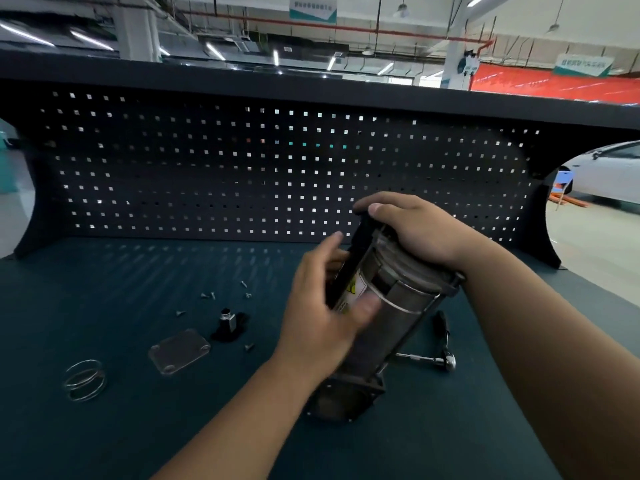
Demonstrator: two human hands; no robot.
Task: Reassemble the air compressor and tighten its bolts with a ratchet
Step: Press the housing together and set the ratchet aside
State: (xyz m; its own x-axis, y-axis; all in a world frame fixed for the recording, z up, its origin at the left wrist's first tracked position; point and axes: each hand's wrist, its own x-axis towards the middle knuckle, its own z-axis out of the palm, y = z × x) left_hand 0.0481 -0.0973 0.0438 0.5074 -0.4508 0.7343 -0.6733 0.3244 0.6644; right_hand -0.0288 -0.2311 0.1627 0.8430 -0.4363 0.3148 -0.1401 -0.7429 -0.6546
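Grey metal in a long cylinder, the air compressor (391,299) stands tilted on the dark teal counter (104,427). Its square base is down toward six o'clock and its top leans toward one o'clock. The left hand (325,320) wraps its grip round the black strip along the body's side, thumb on the yellow-marked label. The right hand (415,230) caps the top end, fingers curled over the black part there. Both grips are closed on the compressor, though blur softens the left fingers.

Risks, as I judge them: the base seems to bear on the counter by one edge only. A slackened grip could therefore let the body slide or topple onto the chrome ratchet with its black handle (449,362), which lies just beside it at three o'clock. The black strip, if pressed on crooked, could bind. The small silver screws (207,296) lie loose at nine to ten o'clock, where a sweeping forearm could scatter them.

Counted from the compressor:
- one compressor
- one ratchet
- one clear rectangular cover plate (180,351) at eight o'clock
- one coiled wire spring (85,379) farther out the same way
- one black fitting with a metal socket (228,323) at nine o'clock
- six screws that I can make out
- one dark perforated pegboard (207,174) behind, at twelve o'clock
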